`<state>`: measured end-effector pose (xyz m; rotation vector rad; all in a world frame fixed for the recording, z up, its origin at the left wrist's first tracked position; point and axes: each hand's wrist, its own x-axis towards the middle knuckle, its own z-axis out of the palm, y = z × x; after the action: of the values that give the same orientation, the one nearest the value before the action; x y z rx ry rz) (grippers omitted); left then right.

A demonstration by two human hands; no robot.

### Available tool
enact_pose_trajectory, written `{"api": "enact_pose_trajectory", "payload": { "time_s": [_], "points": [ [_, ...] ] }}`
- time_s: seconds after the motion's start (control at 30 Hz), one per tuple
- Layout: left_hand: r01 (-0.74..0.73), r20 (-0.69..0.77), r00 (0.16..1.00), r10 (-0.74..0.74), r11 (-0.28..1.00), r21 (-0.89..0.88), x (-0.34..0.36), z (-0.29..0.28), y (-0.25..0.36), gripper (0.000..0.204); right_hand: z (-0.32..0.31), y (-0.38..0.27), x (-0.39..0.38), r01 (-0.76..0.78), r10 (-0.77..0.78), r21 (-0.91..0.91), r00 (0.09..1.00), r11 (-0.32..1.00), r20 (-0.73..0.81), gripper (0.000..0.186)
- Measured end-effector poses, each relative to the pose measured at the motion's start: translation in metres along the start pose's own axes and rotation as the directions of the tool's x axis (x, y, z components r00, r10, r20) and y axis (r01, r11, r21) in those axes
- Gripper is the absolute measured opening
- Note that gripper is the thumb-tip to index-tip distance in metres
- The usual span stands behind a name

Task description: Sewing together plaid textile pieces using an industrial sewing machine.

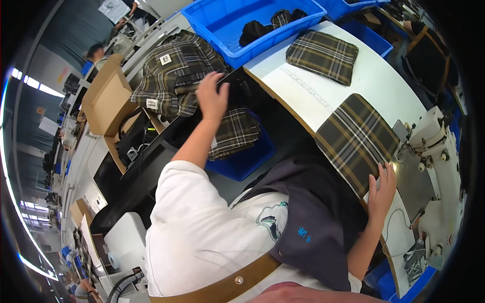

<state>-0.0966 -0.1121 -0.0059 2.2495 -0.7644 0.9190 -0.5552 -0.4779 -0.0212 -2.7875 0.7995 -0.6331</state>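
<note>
My left hand (211, 96) reaches out to the left, thumb apart from the fingers, at the near edge of a heap of plaid fabric pieces (177, 68) with small white labels. Nothing shows in its grasp. On the white table, a flat plaid fabric panel (357, 141) in dark brown, tan and white lies beside the sewing machine (428, 134). Over this panel's right corner, my right hand (382, 189) lies with its fingers stretched out. Farther back on the table is a folded plaid piece (323, 55).
A blue bin (230, 22) with dark plaid bundles stands at the back. Below my left forearm, a stack of plaid pieces (236, 132) sits in another blue bin (247, 164). An open cardboard box (107, 96) is at the left. Other people sit farther off.
</note>
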Motion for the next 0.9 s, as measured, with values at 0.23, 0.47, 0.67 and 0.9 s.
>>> {"api": "enact_pose_trajectory", "payload": {
  "time_s": [0.23, 0.47, 0.67, 0.9],
  "points": [
    [0.547, -0.359, 0.835, -0.417, 0.705, 0.451, 0.018, -0.050, -0.137, 0.048, 0.007, 0.003, 0.001, -0.007, 0.006, -0.026, 1.000, 1.000, -0.003, 0.044],
    [0.663, -0.434, 0.712, -0.552, 0.731, 0.159, 0.031, -0.044, -0.156, 0.024, 0.009, 0.003, 0.001, -0.037, 0.037, -0.027, 0.999, 0.999, -0.011, 0.044],
    [0.148, -0.266, 0.932, -0.247, 0.927, -0.343, 0.089, -0.027, 0.011, 0.019, 0.008, 0.008, -0.002, -0.035, 0.035, -0.042, 0.999, 0.999, -0.018, 0.044],
    [0.475, 0.568, 0.791, 0.226, 0.359, -0.804, 0.121, -0.023, 0.164, 0.014, 0.003, -0.002, -0.007, -0.016, 0.016, -0.002, 0.998, 1.000, -0.061, 0.044]
  ]
}}
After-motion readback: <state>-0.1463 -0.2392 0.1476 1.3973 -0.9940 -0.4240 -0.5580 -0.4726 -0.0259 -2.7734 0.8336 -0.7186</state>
